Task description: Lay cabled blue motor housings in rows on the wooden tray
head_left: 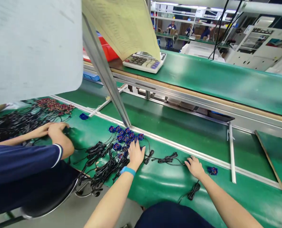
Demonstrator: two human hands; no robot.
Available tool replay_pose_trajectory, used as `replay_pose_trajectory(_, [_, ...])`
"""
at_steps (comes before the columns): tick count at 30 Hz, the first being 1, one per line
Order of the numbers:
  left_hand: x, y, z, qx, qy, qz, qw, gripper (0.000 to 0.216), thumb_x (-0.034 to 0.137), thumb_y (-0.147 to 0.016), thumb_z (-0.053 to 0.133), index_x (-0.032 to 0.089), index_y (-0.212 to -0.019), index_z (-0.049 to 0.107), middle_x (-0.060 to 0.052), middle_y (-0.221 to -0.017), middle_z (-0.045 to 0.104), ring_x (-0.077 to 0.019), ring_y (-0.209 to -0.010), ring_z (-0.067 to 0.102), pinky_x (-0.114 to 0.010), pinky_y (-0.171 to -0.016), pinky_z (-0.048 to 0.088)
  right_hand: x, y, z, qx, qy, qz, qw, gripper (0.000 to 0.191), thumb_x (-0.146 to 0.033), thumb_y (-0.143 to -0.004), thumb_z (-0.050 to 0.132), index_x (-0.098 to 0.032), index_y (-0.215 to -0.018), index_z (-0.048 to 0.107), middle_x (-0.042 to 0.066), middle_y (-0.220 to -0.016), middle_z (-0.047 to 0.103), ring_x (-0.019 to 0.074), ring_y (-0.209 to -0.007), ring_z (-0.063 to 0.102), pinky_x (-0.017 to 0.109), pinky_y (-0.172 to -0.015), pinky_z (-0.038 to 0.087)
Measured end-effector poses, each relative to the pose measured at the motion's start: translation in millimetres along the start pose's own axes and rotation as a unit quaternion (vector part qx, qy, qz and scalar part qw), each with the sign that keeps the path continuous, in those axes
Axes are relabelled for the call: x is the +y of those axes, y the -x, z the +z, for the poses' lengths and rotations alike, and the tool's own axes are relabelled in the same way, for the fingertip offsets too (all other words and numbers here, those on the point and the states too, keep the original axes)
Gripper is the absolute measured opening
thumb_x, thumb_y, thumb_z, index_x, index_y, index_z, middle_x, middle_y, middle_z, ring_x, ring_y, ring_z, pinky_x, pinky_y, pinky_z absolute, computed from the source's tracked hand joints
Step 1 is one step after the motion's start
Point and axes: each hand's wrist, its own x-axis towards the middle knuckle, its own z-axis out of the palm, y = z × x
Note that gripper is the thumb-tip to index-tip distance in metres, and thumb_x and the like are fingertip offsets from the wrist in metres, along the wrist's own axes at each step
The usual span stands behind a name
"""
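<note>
My left hand [135, 154], with a blue wristband, lies flat with fingers stretched onto a row of small blue parts [125, 136] wired to bundled black cables [103, 161] on the green table. My right hand [194, 167] rests palm down on the table, fingers spread, touching the wire of a coiled black cable [168, 158]. A single blue part [212, 171] lies just right of that hand, and its cable coil [194, 191] sits near my forearm.
A co-worker's hands [57, 134] in a dark blue sleeve work a large pile of black cables with red parts [24, 117] at left. A slanted metal post [107, 76], hanging papers [124, 25], a calculator [144, 61] and a green conveyor [202, 104] lie beyond.
</note>
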Motion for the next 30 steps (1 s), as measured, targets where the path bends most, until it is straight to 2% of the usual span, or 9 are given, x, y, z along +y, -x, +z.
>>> replay_pose_trajectory(3, [17,-29,17,-0.026,-0.088,-0.04,0.995,0.074,0.052,-0.093,0.05,0.012,-0.153,0.033,-0.028,-0.16,0.025,-0.0457,-0.15,0.017,-0.067,-0.118,0.018,8,13,20,0.031,0.028,-0.018,0.999,0.049,-0.045,-0.101,0.032,-0.018,-0.124,0.065,0.02,-0.144,0.049,0.0328,-0.125,0.051,0.047,-0.094,0.049])
replay_pose_trajectory(6, [31,-34,31,-0.064,-0.121,-0.061,0.989,0.079,0.056,-0.092,0.051,0.015,-0.156,0.029,-0.027,-0.162,0.02,-0.0459,-0.15,0.015,-0.067,-0.118,0.015,24,24,37,0.07,0.051,-0.037,0.996,0.05,-0.046,-0.101,0.032,-0.018,-0.12,0.068,0.02,-0.142,0.052,0.0334,-0.12,0.055,0.046,-0.09,0.05])
replay_pose_trajectory(10, [44,-5,46,-0.07,-0.116,-0.005,0.991,0.082,0.051,-0.089,0.057,0.016,-0.157,0.026,-0.025,-0.164,0.014,-0.0442,-0.151,0.016,-0.063,-0.12,0.015,51,29,50,0.123,0.063,-0.04,0.99,0.051,-0.045,-0.101,0.03,-0.017,-0.108,0.072,0.02,-0.135,0.058,0.035,-0.117,0.057,0.049,-0.09,0.048])
replay_pose_trajectory(13, [53,30,56,-0.075,-0.091,0.062,0.991,0.085,0.053,-0.087,0.059,0.018,-0.157,0.025,-0.023,-0.165,0.011,-0.0437,-0.151,0.015,-0.063,-0.121,0.013,52,23,44,0.178,0.056,-0.034,0.982,0.05,-0.044,-0.1,0.032,-0.015,-0.105,0.073,0.021,-0.133,0.059,0.0361,-0.118,0.056,0.052,-0.094,0.046])
replay_pose_trajectory(17, [67,76,59,-0.126,-0.043,0.133,0.982,0.087,0.05,-0.085,0.063,0.02,-0.157,0.024,-0.02,-0.166,0.005,-0.0429,-0.152,0.008,-0.064,-0.121,0.018,8,4,11,0.191,0.023,-0.146,0.97,0.04,-0.031,-0.096,0.042,-0.015,-0.124,0.065,0.02,-0.143,0.052,0.0344,-0.13,0.048,0.053,-0.104,0.04])
replay_pose_trajectory(20, [67,103,49,-0.169,0.004,0.186,0.968,0.085,0.044,-0.087,0.064,0.017,-0.157,0.024,-0.022,-0.166,0.008,-0.0403,-0.153,0.008,-0.061,-0.12,0.025,-45,-18,-13,0.133,0.014,-0.274,0.952,0.062,-0.013,-0.085,0.049,-0.018,-0.147,0.047,0.019,-0.16,0.032,0.0342,-0.146,0.031,0.055,-0.112,0.032])
replay_pose_trajectory(24, [41,119,22,-0.108,0.06,0.175,0.977,0.061,0.035,-0.097,0.048,0.014,-0.151,0.03,-0.02,-0.157,0.033,-0.032,-0.148,0.03,-0.052,-0.116,0.036,-101,-49,-23,0.04,0.046,-0.411,0.91,0.084,-0.005,-0.08,0.054,-0.022,-0.158,0.026,0.019,-0.166,0.014,0.0335,-0.152,0.017,0.056,-0.116,0.027])
replay_pose_trajectory(27, [19,118,4,-0.023,0.055,0.071,0.996,0.042,0.034,-0.1,0.042,0.013,-0.135,0.047,-0.019,-0.131,0.056,-0.0307,-0.124,0.053,-0.051,-0.104,0.047,-124,-66,-21,0.021,0.068,-0.461,0.885,0.066,-0.006,-0.089,0.049,-0.018,-0.153,0.037,0.02,-0.164,0.019,0.0336,-0.151,0.019,0.054,-0.113,0.033])
replay_pose_trajectory(30, [19,113,-3,-0.016,0.019,0.015,1.0,0.041,0.035,-0.099,0.042,0.01,-0.131,0.049,-0.018,-0.117,0.058,-0.0308,-0.112,0.057,-0.047,-0.096,0.051,-138,-75,-24,0.025,0.087,-0.457,0.885,0.036,-0.013,-0.096,0.044,-0.016,-0.127,0.064,0.021,-0.156,0.036,0.0349,-0.145,0.03,0.053,-0.106,0.042])
